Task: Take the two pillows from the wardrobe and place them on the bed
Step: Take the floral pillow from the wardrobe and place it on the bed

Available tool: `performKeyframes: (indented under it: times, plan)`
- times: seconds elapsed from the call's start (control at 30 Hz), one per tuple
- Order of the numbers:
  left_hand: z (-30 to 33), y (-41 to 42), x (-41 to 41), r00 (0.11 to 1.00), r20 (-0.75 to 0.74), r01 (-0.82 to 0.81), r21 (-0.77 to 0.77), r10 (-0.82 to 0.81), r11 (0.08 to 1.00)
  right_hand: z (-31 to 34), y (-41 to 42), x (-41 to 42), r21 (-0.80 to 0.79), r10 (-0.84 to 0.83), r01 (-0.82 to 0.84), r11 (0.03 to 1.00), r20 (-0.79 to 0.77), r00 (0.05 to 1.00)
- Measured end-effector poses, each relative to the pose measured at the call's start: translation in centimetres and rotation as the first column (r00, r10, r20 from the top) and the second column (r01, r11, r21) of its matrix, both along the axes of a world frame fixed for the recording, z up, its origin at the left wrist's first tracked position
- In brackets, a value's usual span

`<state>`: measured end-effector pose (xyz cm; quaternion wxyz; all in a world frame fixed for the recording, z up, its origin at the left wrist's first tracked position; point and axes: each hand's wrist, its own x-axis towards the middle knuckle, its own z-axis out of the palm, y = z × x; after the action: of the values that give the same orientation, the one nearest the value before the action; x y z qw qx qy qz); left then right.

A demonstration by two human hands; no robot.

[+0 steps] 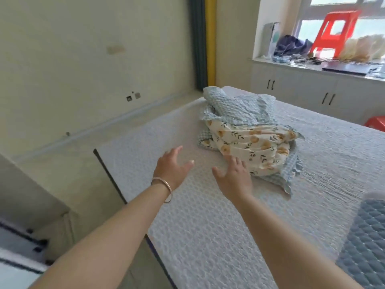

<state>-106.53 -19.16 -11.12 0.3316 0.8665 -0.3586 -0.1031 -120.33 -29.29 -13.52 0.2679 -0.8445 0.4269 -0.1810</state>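
Two soft pillows lie heaped on the bed, which has a pale blue quilted cover. The blue checked pillow is at the back. The cream pillow, printed with orange fruit and leaves, rests against it in front, with a checked frill around it. My left hand, with a bangle on its wrist, hovers over the bed left of the heap, fingers spread and empty. Close to the cream pillow's near edge is my right hand, also spread and holding nothing.
A darker blue quilted pad lies at the bed's near right. White cabinets run under the window, with a red stool and clutter on the sill. Another red stool stands beyond the bed. A narrow floor strip separates bed and wall.
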Motion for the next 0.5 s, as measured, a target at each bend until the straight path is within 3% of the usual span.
performKeyframes:
  times: [0.3,0.5]
  plan:
    - [1.2,16.4,16.8,0.918,0.058,-0.394,0.037,0.392,0.918,2.5,11.7,20.2,-0.036,0.352,-0.352,0.935,0.008,0.936]
    - [2.1,22.8,27.1,0.832,0.125,-0.551,0.061,0.541,0.832,2.8,17.5,32.8,-0.050,0.460,-0.459,0.887,0.012,0.888]
